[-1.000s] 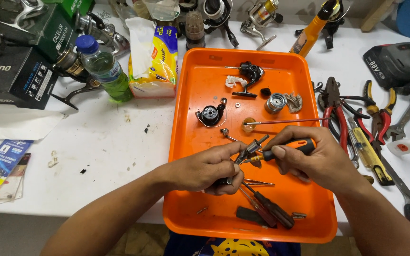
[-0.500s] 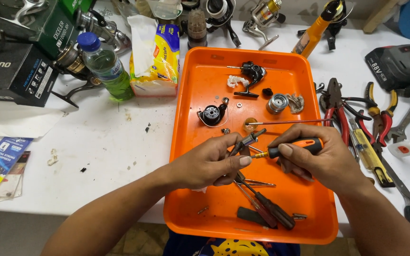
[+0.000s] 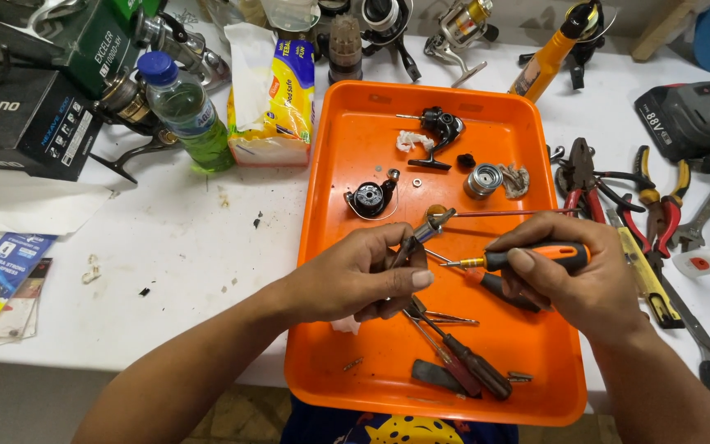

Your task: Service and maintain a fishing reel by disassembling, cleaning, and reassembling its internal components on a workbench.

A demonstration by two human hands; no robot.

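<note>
A: Room to move? Your hands sit mid orange tray (image 3: 334,247), rims well apart; loose screwdrivers (image 3: 454,358) just below.
B: Surface?
A: White table (image 3: 166,271), pliers (image 3: 618,193) crowding your right.
B: Grips?
A: Left hand (image 3: 355,275) pinches a small metal reel part (image 3: 419,237). Right hand (image 3: 577,275) is clenched on an orange-handled screwdriver (image 3: 527,258), tip touching the part.

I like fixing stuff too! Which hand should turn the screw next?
Probably the right hand: it grips the orange screwdriver, its tip at the small metal part that the left hand pinches over the orange tray.
</note>
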